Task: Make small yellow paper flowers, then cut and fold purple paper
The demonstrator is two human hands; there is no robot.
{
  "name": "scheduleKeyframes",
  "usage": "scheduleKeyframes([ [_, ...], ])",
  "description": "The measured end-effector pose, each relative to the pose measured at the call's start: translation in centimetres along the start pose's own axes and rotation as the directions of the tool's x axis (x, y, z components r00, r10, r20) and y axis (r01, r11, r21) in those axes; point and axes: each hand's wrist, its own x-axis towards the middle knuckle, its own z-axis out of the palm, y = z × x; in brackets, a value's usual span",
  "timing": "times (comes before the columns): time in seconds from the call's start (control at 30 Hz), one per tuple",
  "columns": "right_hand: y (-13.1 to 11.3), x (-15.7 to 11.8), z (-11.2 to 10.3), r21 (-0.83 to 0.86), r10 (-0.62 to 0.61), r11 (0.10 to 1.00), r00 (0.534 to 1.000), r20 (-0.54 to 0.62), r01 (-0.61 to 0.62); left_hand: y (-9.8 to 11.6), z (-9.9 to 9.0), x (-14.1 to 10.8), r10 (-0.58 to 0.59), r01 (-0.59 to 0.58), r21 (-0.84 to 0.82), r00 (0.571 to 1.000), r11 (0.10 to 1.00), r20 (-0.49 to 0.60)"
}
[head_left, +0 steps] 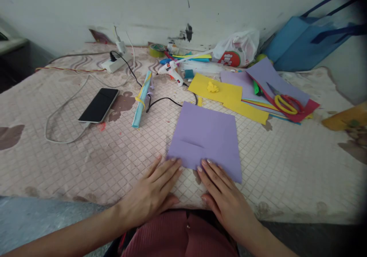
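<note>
A purple sheet of paper [210, 129] lies on the patterned tablecloth in front of me, with a crease or raised fold across its lower left part. My left hand [156, 186] rests at the sheet's near left corner, fingers stretched out and tips on the paper's edge. Flat on the near edge, further right, my right hand [220, 190] has its fingers extended too. Beyond the sheet is a yellow piece of paper [200, 87] with a small crumpled yellow paper shape [212, 87] on it. A light blue paper roll [142, 100] wrapped with a yellow strip lies to the left.
A white glue gun [172, 72] with a black cord lies behind the sheet. At left are a phone [99, 105] on a cable and a power strip [113, 62]. Scissors [286, 104] sit on coloured papers at right, near a plastic bag [237, 48] and a blue bag [301, 43].
</note>
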Motion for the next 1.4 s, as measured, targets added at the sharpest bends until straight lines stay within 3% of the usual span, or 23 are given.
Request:
scheduleKeyframes([
  [0.37, -0.6, 3.1, -1.0, -0.086, 0.030, 0.996, 0.998, 0.062, -0.025, -0.4, 0.2, -0.2, -0.025, 0.025, 0.003, 1.000, 1.000, -0.009],
  [0.7, -0.7, 3.3, -1.0, -0.074, 0.027, 0.997, 0.998, 0.052, -0.024, 0.4, 0.3, 0.0, -0.006, 0.006, -0.036, 1.000, 0.999, 0.000],
  [1.1, -0.4, 3.1, -0.6, 0.024, 0.005, 1.000, 1.000, 0.029, -0.005, -1.4, -0.9, -0.3, 0.003, 0.007, -0.136, 0.997, 0.991, 0.071],
  [1.3, -0.3, 3.0, -0.3, 0.061, 0.017, 0.998, 1.000, 0.013, -0.018, -2.4, -0.9, -2.0, -0.097, 0.098, -0.078, 0.995, 0.992, 0.017],
  [1.4, -0.4, 3.0, -0.2, 0.062, 0.023, 0.998, 1.000, 0.003, -0.023, -2.5, -1.2, -2.2, -0.143, 0.146, -0.166, 0.989, 0.975, 0.034],
])
